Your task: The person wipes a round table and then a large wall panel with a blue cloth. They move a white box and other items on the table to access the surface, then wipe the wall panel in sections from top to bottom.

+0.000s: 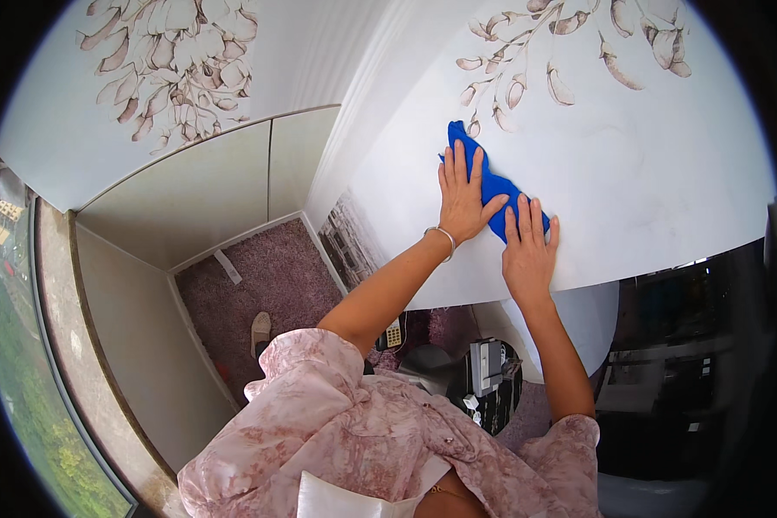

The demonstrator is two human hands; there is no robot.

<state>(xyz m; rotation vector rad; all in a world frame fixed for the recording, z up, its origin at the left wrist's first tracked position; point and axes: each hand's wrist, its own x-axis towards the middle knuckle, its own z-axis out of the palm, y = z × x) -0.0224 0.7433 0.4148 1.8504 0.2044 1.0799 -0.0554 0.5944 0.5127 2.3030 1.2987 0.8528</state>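
Note:
A blue cloth (pixel 500 186) lies flat against a white wall (pixel 595 168) printed with flower branches. My left hand (pixel 461 201), a silver bangle at its wrist, presses the upper part of the cloth with fingers spread. Lower and to the right, my right hand (pixel 529 256) rests its fingers over the cloth's lower end. Both palms face the wall, and neither hand is closed around the cloth. The left thumb reaches close to the right hand's fingers. Some of the cloth is hidden beneath the hands.
Low cabinet panels (pixel 220 175) run along the adjoining wall, above purple carpet (pixel 271 265). A stone window sill (pixel 77 311) curves along the left. Below the arms stands a round black table (pixel 508 408) bearing a grey device (pixel 485 366). A cream telephone keypad (pixel 393 335) shows nearby.

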